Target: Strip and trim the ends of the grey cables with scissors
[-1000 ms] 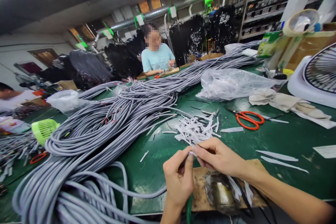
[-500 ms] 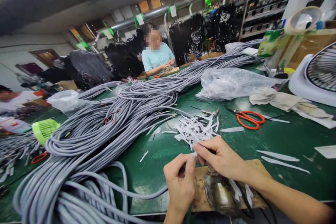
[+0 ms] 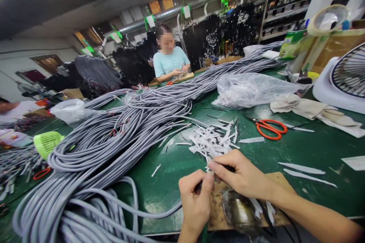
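My left hand (image 3: 196,195) is closed in a pinch. A grey cable (image 3: 159,211) from the big bundle runs up to it and disappears behind it. My right hand (image 3: 238,172) pinches at the same spot, its fingertips meeting those of my left. A small whitish bit shows between the fingertips. Something dark lies under the fingers of my right hand, mostly hidden. Beneath the hands is a wooden board (image 3: 278,182) with a brownish, tape-wrapped lump (image 3: 239,209) on it. Just beyond my fingers lies a heap of white strips (image 3: 212,138).
Coiled grey cables (image 3: 114,140) cover the left and run to the back. Orange-handled scissors (image 3: 270,129), a clear plastic bag (image 3: 251,89), cloth gloves (image 3: 313,114) and a fan (image 3: 342,83) stand at the right. Across the table sits a person (image 3: 171,60) in light blue.
My fingertips have shifted very slightly while staying together in the same pinch. The view has tilted a little; everything else looks the same.
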Action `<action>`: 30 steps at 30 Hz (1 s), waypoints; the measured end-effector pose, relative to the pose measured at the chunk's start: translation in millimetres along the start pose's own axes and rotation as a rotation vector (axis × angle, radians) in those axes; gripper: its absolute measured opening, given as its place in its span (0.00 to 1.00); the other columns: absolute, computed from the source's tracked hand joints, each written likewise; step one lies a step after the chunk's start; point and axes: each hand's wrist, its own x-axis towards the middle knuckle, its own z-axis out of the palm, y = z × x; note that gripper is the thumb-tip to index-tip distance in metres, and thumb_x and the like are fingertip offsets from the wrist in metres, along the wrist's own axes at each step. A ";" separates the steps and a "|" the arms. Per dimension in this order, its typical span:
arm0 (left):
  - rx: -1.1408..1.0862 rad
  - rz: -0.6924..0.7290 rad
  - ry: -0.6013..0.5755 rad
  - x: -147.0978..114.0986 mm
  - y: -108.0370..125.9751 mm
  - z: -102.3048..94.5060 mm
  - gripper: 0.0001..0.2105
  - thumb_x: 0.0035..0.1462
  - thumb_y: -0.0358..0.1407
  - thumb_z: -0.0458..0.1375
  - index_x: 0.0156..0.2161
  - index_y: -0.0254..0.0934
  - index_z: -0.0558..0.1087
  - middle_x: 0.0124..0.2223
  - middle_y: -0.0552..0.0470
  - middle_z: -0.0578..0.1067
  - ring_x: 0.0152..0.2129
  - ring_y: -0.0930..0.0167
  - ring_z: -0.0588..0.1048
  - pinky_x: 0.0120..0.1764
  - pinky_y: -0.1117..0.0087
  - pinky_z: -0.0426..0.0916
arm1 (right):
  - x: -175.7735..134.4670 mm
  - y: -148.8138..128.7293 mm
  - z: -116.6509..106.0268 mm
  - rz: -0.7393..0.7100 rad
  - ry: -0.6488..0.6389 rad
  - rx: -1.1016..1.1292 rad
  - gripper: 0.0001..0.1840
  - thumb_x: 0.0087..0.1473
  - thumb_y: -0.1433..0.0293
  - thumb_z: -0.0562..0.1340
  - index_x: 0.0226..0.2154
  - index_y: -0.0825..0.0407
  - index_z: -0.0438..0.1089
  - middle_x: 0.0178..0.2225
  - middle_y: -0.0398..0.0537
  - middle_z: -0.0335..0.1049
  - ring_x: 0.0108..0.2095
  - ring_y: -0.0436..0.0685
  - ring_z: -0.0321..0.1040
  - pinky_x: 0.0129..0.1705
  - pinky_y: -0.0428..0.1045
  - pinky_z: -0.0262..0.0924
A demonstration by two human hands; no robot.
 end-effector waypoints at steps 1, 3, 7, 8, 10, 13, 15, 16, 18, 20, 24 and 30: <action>0.013 -0.004 0.004 -0.2 -0.2 0.4 0.19 0.58 0.35 0.49 0.16 0.34 0.57 0.16 0.59 0.54 0.14 0.79 0.54 0.20 0.75 0.49 | 0.0 0.0 0.1 -0.002 0.003 -0.010 0.24 0.58 0.62 0.50 0.14 0.54 0.50 0.15 0.36 0.42 0.18 0.44 0.41 0.20 0.42 0.39; 0.033 -0.014 0.011 -0.8 -1.0 1.4 0.20 0.58 0.35 0.48 0.16 0.35 0.54 0.17 0.59 0.50 0.14 0.79 0.52 0.20 0.74 0.47 | -0.2 0.6 0.7 0.001 0.009 -0.036 0.24 0.58 0.62 0.50 0.14 0.54 0.50 0.15 0.36 0.42 0.18 0.44 0.41 0.20 0.43 0.39; 0.050 -0.032 0.025 -0.7 -1.4 3.9 0.20 0.59 0.35 0.47 0.16 0.36 0.51 0.17 0.59 0.48 0.15 0.78 0.50 0.20 0.73 0.45 | -0.6 3.0 2.2 0.008 0.025 -0.078 0.23 0.59 0.63 0.50 0.15 0.54 0.49 0.15 0.36 0.41 0.18 0.44 0.41 0.20 0.43 0.39; 0.046 -0.040 0.023 -0.2 -1.0 4.5 0.20 0.59 0.36 0.47 0.16 0.36 0.50 0.17 0.59 0.48 0.15 0.78 0.49 0.20 0.73 0.45 | -0.5 3.5 2.5 0.006 0.035 -0.088 0.23 0.59 0.63 0.50 0.15 0.53 0.49 0.15 0.36 0.41 0.18 0.44 0.41 0.20 0.43 0.39; 0.028 -0.064 0.007 1.0 -0.2 5.4 0.21 0.60 0.37 0.46 0.16 0.36 0.50 0.17 0.59 0.48 0.15 0.78 0.49 0.19 0.73 0.45 | -0.2 4.5 2.7 0.002 0.055 -0.105 0.23 0.59 0.63 0.50 0.16 0.53 0.48 0.15 0.36 0.42 0.18 0.44 0.41 0.20 0.43 0.39; -0.009 -0.106 -0.016 2.0 -0.1 5.9 0.21 0.60 0.38 0.46 0.16 0.36 0.52 0.17 0.59 0.50 0.14 0.78 0.50 0.19 0.73 0.45 | 0.3 5.3 2.4 -0.004 0.072 -0.110 0.23 0.59 0.63 0.50 0.15 0.54 0.49 0.15 0.36 0.42 0.18 0.44 0.41 0.20 0.43 0.39; -0.029 -0.129 -0.016 1.7 -1.0 5.7 0.22 0.60 0.39 0.46 0.16 0.35 0.54 0.16 0.59 0.52 0.14 0.78 0.51 0.19 0.73 0.46 | 0.3 5.3 1.9 -0.010 0.081 -0.107 0.24 0.58 0.63 0.50 0.15 0.54 0.48 0.15 0.35 0.42 0.18 0.44 0.41 0.20 0.43 0.39; -0.038 -0.134 -0.018 1.3 -1.7 5.6 0.22 0.60 0.40 0.46 0.16 0.35 0.55 0.16 0.58 0.53 0.14 0.78 0.51 0.20 0.74 0.46 | 0.3 5.1 1.6 -0.011 0.084 -0.106 0.24 0.58 0.62 0.50 0.15 0.54 0.48 0.15 0.35 0.42 0.18 0.44 0.41 0.20 0.43 0.39; -0.049 -0.140 -0.021 0.0 -2.9 5.3 0.22 0.60 0.40 0.46 0.16 0.34 0.57 0.16 0.58 0.55 0.15 0.78 0.53 0.20 0.74 0.47 | 0.0 4.2 1.1 -0.014 0.080 -0.098 0.24 0.58 0.62 0.51 0.15 0.54 0.51 0.15 0.35 0.43 0.18 0.44 0.42 0.20 0.42 0.39; -0.061 -0.153 -0.023 -1.5 -3.9 5.1 0.22 0.60 0.41 0.46 0.16 0.34 0.59 0.16 0.57 0.56 0.15 0.78 0.54 0.21 0.74 0.48 | -0.6 3.0 1.0 -0.025 0.076 -0.086 0.23 0.58 0.63 0.51 0.15 0.54 0.54 0.14 0.36 0.45 0.18 0.44 0.43 0.20 0.42 0.40; -0.107 -0.182 -0.040 -4.3 -6.4 4.8 0.21 0.61 0.41 0.45 0.18 0.34 0.60 0.17 0.57 0.57 0.17 0.77 0.54 0.21 0.74 0.48 | -2.2 1.2 1.7 -0.032 0.076 -0.071 0.22 0.57 0.64 0.53 0.15 0.55 0.55 0.14 0.35 0.46 0.18 0.43 0.44 0.20 0.42 0.41; -0.130 -0.162 -0.008 -5.2 -10.4 4.5 0.19 0.60 0.40 0.46 0.19 0.36 0.54 0.19 0.58 0.52 0.18 0.77 0.51 0.21 0.74 0.47 | -1.9 -0.7 2.4 -0.003 0.048 -0.049 0.14 0.53 0.65 0.57 0.20 0.55 0.61 0.16 0.35 0.49 0.18 0.43 0.46 0.19 0.41 0.43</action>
